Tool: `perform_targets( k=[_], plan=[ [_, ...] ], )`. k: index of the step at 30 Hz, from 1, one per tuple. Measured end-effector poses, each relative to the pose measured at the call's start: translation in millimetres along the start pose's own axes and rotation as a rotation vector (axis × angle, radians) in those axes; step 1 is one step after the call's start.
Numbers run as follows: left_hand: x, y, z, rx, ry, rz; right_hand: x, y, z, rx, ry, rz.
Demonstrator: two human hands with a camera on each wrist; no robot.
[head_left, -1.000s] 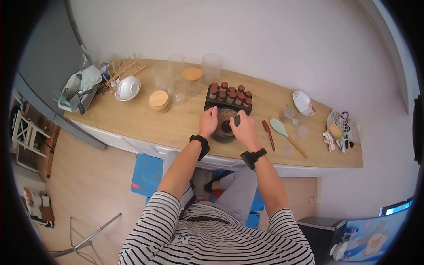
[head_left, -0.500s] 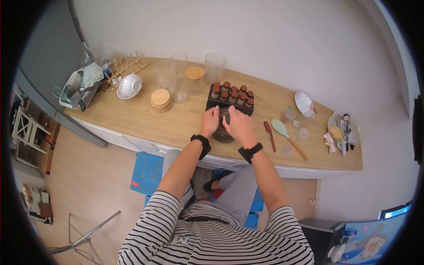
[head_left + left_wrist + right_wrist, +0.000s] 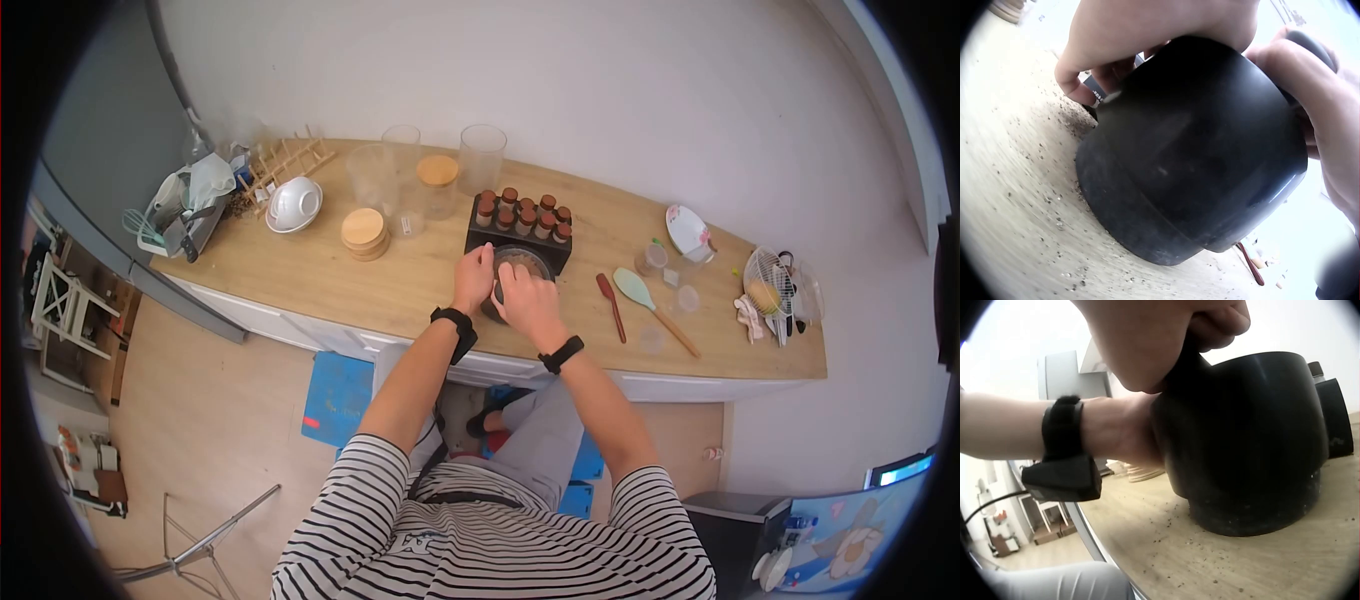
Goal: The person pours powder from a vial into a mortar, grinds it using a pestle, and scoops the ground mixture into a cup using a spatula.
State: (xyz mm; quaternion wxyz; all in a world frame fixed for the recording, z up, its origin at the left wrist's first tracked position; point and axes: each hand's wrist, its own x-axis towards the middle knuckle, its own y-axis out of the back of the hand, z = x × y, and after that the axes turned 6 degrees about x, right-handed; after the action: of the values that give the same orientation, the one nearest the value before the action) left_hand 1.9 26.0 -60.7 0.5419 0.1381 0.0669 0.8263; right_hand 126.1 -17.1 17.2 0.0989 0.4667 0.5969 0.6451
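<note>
A black mortar [image 3: 1197, 144] with a stepped base stands on the wooden counter, brown ground stuff inside it in the head view. My left hand [image 3: 472, 278] holds its left rim, fingers over the outer wall in the left wrist view. With curled fingers, my right hand [image 3: 530, 308] grips the dark pestle [image 3: 1311, 49], whose lower end is hidden inside the mortar. Close behind stands a black rack [image 3: 487, 240] of several spice jars [image 3: 526, 218] with brown caps. Dark crumbs [image 3: 1210, 556] lie scattered around the mortar's base.
Right of the mortar lie a dark red spatula [image 3: 612, 308] and a pale green spoon [image 3: 634, 288] with a wooden handle. Glass jars [image 3: 482, 160], a wooden-lidded container [image 3: 364, 232] and white bowls [image 3: 294, 206] stand to the left. A wire basket [image 3: 768, 280] sits at the right end.
My right hand has swung the pestle from the mortar's right side to its left, near side. The left hand keeps its hold at the rim.
</note>
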Motion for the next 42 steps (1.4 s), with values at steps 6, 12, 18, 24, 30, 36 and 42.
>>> perform_targets(
  k=[6,12,18,24,30,36,42],
  plan=[
    [1.7,2.2,-1.8,0.070,-0.037,-0.009,22.4,-0.4,33.2,0.168,-0.436,0.222],
    [15.5,9.7,-19.4,-0.010,0.021,-0.178,47.4,6.9,8.6,0.127,-0.341,0.097],
    [12.6,18.7,-12.2,-0.133,0.068,-0.264,16.0,-4.4,4.1,0.069,0.057,0.006],
    [4.9,10.7,-6.1,-0.064,0.101,-0.149,29.9,1.0,35.8,0.110,-0.432,0.088],
    [7.8,14.6,-10.0,-0.049,0.077,-0.157,39.1,-5.7,7.6,0.023,-0.178,0.081],
    [11.9,15.5,-12.5,0.046,0.066,-0.183,33.7,6.9,21.4,0.157,-0.363,0.133],
    [13.4,14.8,-19.6,-0.063,0.036,-0.183,30.1,1.6,4.8,0.178,-0.138,0.210]
  ],
)
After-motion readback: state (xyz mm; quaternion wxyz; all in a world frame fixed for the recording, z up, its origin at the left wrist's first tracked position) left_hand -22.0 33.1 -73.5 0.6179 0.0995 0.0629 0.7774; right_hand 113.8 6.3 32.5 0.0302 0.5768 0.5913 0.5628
